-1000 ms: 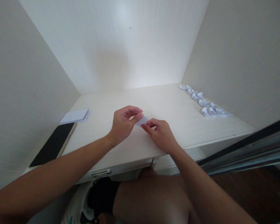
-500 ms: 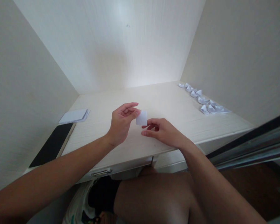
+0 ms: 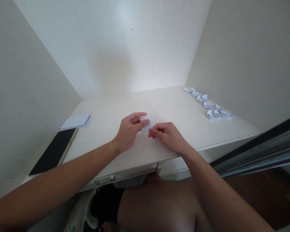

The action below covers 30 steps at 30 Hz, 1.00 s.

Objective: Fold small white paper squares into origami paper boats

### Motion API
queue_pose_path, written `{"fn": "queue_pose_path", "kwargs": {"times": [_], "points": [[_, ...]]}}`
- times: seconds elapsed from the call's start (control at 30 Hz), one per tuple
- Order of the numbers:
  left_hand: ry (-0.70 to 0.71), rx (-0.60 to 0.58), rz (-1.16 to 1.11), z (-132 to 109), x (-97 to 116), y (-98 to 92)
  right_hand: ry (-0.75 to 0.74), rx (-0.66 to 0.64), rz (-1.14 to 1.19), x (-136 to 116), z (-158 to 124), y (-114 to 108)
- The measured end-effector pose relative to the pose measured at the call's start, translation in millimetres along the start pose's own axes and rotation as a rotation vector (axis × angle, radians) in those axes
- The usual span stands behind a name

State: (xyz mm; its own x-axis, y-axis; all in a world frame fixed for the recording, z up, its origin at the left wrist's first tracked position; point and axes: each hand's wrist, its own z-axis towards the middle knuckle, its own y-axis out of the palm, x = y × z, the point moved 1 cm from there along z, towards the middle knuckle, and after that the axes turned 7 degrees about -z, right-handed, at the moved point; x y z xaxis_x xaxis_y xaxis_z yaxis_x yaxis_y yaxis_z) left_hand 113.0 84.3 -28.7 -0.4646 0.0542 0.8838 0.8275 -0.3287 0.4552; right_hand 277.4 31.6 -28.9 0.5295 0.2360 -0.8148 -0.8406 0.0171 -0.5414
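A small folded square of white paper (image 3: 145,128) is held above the desk between both hands. My left hand (image 3: 131,129) pinches it from the left, the thumb lying across its upper face and the fingers behind. At its lower right corner, my right hand (image 3: 166,135) grips the paper between thumb and fingertips. The hands partly cover the paper, so its fold lines cannot be made out.
Several folded white paper pieces (image 3: 208,105), boat-like in shape, line the right side of the white desk (image 3: 106,109). At the left lie a stack of white paper sheets (image 3: 74,121) and a flat dark-topped object (image 3: 53,151). A drawer handle (image 3: 104,180) juts from the front.
My right hand's fingers have closed on the paper's lower right corner. My left hand has shifted slightly right and down, its thumb now further across the paper.
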Motion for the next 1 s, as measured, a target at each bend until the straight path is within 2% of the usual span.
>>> {"fn": "queue_pose_path", "kwargs": {"times": [0.13, 0.3, 0.4, 0.53, 0.6, 0.67, 0.73, 0.83, 0.93, 1.0], "points": [[-0.019, -0.040, 0.047, -3.3, -4.0, 0.5, -0.014, -0.001, -0.013, -1.7, -0.2, 3.4], [0.007, -0.006, 0.037, -4.5, -4.4, 1.1, -0.021, -0.005, -0.034, -3.8, -0.8, 5.0], [0.023, 0.059, 0.031, 4.6, 3.3, -3.5, -0.021, -0.026, -0.038, -3.5, -2.3, 5.3], [0.152, 0.166, 0.016, 24.0, 20.6, -13.1, -0.017, -0.037, -0.019, -1.7, -2.4, 5.1], [0.240, 0.183, 0.009, 27.5, 23.4, -14.5, -0.012, -0.017, -0.001, -0.6, -0.9, 4.0], [0.198, 0.105, 0.001, 23.8, 18.1, -11.4, -0.007, 0.005, 0.019, 0.7, 1.0, 2.6], [0.039, -0.046, 0.011, 14.7, 7.4, -5.1, -0.005, 0.021, 0.039, 2.0, 2.2, 1.5], [-0.087, -0.182, 0.048, -0.6, -5.8, 3.8, -0.007, 0.034, 0.056, 3.6, 2.1, 1.6], [-0.128, -0.195, 0.055, -5.9, -8.7, 6.2, -0.007, 0.031, 0.054, 4.4, 1.3, 3.6], [-0.123, -0.140, 0.039, -0.8, -5.4, 2.5, -0.001, 0.025, 0.044, 4.3, 1.1, 4.7]]}}
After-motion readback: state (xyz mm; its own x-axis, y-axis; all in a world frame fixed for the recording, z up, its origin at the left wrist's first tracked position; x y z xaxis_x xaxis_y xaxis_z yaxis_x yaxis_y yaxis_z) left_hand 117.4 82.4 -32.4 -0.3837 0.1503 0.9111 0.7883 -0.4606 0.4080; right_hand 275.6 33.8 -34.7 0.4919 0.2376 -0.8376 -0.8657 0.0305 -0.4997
